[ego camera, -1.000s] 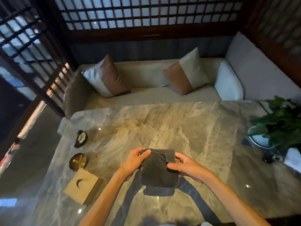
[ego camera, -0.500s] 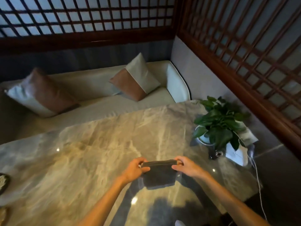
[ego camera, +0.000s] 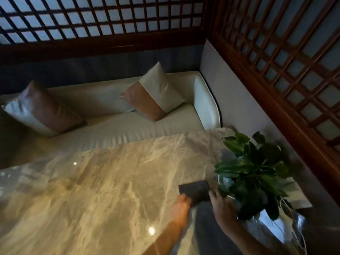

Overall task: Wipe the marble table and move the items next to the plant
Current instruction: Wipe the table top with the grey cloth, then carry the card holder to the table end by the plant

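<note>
A folded dark grey cloth (ego camera: 195,190) lies low over the marble table (ego camera: 114,181), close to the left side of the green potted plant (ego camera: 255,173). My left hand (ego camera: 181,210) grips the cloth's near left edge. My right hand (ego camera: 220,205) grips its right edge, almost under the plant's leaves. The picture is blurred by motion, so whether the cloth touches the marble is unclear. The small table items are out of view to the left.
A cream sofa (ego camera: 114,124) with two brown and white cushions (ego camera: 152,92) runs along the table's far side. Wooden lattice screens (ego camera: 287,57) stand behind and to the right. A white object (ego camera: 276,225) and a thin cable (ego camera: 298,234) sit beside the plant near the table's right edge.
The view has swung further right, and both hands have carried the cloth right toward the plant. The tissue box and small dishes on the left have left the view.
</note>
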